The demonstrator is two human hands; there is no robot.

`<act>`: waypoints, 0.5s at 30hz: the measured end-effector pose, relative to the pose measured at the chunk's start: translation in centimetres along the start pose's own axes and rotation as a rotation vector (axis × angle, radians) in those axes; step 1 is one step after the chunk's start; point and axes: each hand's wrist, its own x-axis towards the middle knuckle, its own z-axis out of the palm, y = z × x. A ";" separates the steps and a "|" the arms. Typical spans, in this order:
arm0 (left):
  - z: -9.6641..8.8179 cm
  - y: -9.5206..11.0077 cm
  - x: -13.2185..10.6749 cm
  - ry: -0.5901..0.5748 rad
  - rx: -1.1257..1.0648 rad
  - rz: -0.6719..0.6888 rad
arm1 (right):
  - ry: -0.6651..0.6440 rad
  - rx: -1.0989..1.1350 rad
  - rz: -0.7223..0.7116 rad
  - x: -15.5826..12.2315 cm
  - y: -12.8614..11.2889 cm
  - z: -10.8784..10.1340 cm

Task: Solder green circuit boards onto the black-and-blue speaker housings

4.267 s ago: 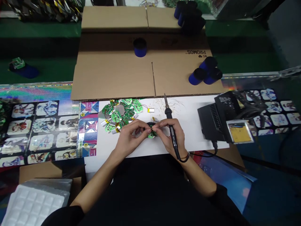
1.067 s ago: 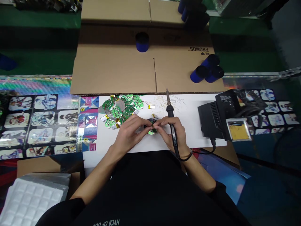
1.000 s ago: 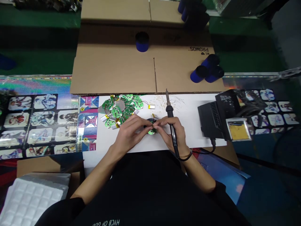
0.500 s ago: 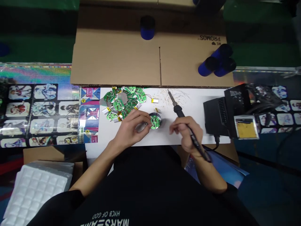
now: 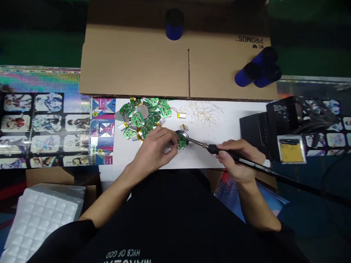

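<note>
A small round green circuit board (image 5: 181,140) sits in a black ring on the white sheet (image 5: 192,160). My left hand (image 5: 155,148) is closed, its fingertips pinching the board's left edge. My right hand (image 5: 240,159) is wrapped round the black handle of a soldering iron (image 5: 219,149). The iron lies almost level, and its metal tip touches the board's right edge. A pile of several more green boards (image 5: 144,117) lies just behind my left hand.
A flat cardboard sheet (image 5: 131,62) lies at the back with blue cylinders (image 5: 257,69) on it. A black soldering station (image 5: 274,124) with a yellow sponge (image 5: 291,151) stands at the right. White foam tray (image 5: 38,219) at the lower left. Wire scraps (image 5: 203,111) lie behind the board.
My right hand left the board, swung out to the right, turned the soldering iron down and brought its tip onto the board. My left hand kept hold of the board.
</note>
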 end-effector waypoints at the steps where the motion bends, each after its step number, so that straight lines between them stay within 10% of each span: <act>1: 0.0 0.0 0.0 0.000 -0.002 -0.004 | -0.022 -0.004 -0.017 0.2 -0.1 0.1; 15: 0.1 0.1 0.2 0.003 -0.021 -0.046 | -0.200 0.011 -0.008 1.3 -0.5 1.0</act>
